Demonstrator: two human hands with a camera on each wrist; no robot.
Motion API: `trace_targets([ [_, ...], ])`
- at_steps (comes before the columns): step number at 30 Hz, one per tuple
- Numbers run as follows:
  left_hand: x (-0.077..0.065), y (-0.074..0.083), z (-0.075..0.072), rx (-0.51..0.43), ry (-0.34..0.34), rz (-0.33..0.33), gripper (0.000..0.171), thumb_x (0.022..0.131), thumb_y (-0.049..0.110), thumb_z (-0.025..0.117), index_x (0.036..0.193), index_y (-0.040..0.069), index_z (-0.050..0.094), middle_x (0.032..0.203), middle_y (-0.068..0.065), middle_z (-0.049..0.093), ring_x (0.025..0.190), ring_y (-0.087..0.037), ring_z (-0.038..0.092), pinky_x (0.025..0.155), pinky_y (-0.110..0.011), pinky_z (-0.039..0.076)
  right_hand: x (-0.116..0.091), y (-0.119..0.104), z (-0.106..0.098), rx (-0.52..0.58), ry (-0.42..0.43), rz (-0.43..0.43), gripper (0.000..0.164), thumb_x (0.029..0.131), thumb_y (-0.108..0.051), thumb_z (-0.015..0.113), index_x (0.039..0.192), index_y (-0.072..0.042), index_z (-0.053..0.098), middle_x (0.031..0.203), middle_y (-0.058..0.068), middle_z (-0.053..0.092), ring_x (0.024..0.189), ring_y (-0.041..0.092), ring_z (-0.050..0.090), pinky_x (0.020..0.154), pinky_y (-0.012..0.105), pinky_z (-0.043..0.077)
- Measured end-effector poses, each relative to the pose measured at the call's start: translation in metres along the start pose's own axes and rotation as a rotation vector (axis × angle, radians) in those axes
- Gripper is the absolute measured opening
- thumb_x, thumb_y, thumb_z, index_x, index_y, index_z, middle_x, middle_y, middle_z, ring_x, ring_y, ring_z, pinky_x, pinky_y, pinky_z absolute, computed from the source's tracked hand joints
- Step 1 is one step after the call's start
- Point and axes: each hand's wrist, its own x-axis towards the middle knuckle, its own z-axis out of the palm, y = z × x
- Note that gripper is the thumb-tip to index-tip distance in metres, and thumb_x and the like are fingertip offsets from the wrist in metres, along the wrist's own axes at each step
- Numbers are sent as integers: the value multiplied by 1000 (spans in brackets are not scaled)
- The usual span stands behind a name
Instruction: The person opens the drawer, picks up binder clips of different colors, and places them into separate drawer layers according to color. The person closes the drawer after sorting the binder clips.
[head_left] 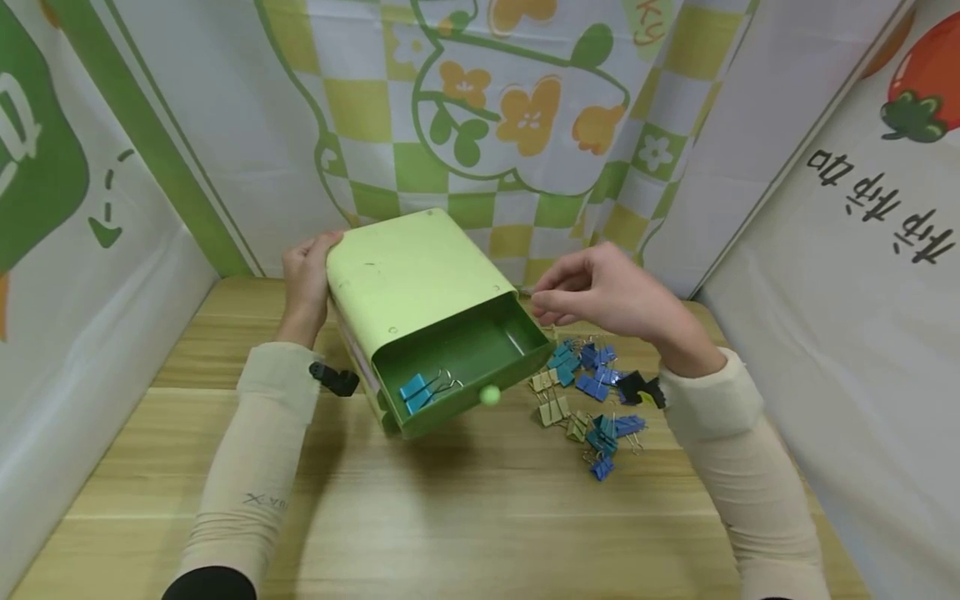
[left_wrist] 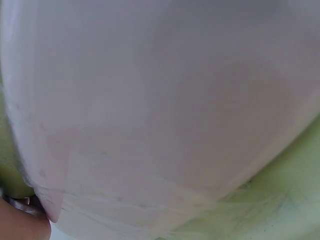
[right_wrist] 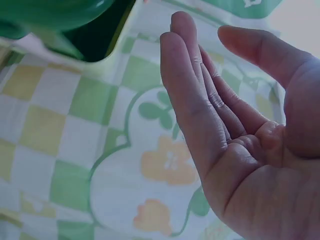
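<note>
Your head camera looks forward and down from above your left hand (head_left: 305, 273) and right hand (head_left: 611, 293). Your left wrist camera faces the box's pale side (left_wrist: 150, 100) from very near, fingers lower left. Your right wrist camera looks past the fingers to the checked cloth (right_wrist: 107, 145) (your head view shares it, beyond the fingertips).

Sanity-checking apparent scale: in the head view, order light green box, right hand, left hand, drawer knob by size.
1. Light green box
2. Right hand
3. Left hand, partly hidden, so its rank is by visible part only
4. Drawer knob
</note>
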Motion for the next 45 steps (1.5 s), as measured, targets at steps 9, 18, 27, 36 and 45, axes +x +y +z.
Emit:
trace_targets([
  [9, -1, 3, 0, -15, -2, -2, 32, 98, 26, 72, 68, 16, 74, 61, 9, 68, 49, -5, 53, 51, -17, 46, -6, 36, -10, 60, 46, 100, 27, 105, -19, 66, 118, 3, 72, 110, 19, 79, 95, 22, 79, 87, 34, 65],
  [18, -1, 2, 1, -7, 4, -1, 31, 98, 28, 73, 70, 17, 77, 63, 9, 70, 49, -4, 55, 52, -18, 47, 12, 97, -8, -19, 93, 237, 27, 103, -17, 67, 116, 6, 72, 108, 23, 78, 84, 16, 77, 81, 32, 66],
  [27, -1, 1, 2, -22, -3, -6, 37, 99, 26, 72, 63, 16, 70, 60, 9, 66, 50, -5, 54, 52, -18, 46, 28, 147, 4, -275, 67, 348, 20, 100, -22, 68, 106, -4, 77, 91, 10, 76, 78, 18, 67, 71, 30, 56],
  [36, -3, 1, 1, -34, -3, -17, 31, 99, 25, 72, 69, 16, 75, 64, 9, 70, 52, -5, 56, 53, -18, 47, 42, 169, 22, -332, 60, 380, 40, 98, -15, 71, 60, -10, 58, 55, -4, 49, 49, 10, 39, 50, 26, 40],
  [45, -1, 1, 0, -39, -5, -13, 30, 99, 24, 72, 70, 16, 76, 66, 8, 71, 54, -5, 56, 55, -17, 48, 51, 179, 35, -374, 3, 382, 24, 98, -13, 67, 80, 0, 73, 83, 16, 77, 74, 27, 72, 61, 29, 53],
])
